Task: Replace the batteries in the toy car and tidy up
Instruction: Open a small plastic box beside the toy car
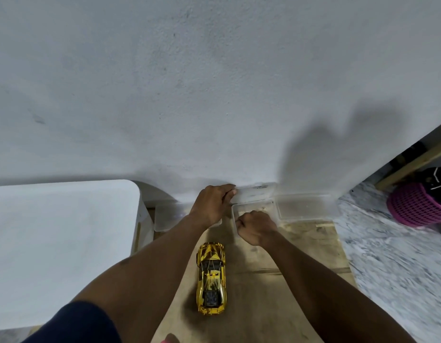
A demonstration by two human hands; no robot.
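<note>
A shiny gold toy car (211,277) stands on its wheels on a wooden board (276,280), nose pointing away from me. Beyond it a clear plastic box (264,209) sits against the wall. My left hand (212,204) grips the box's clear lid (254,194), which stands tilted up at the far side. My right hand (256,227) is closed in a fist over the box's near left rim; whether it holds anything is hidden. No batteries are visible.
A second clear container (306,206) lies right of the box, and another (165,216) partly under my left arm. A white stool or table (61,243) stands left. A pink basket (417,206) sits on the marbled floor at right. The wall (214,95) is close ahead.
</note>
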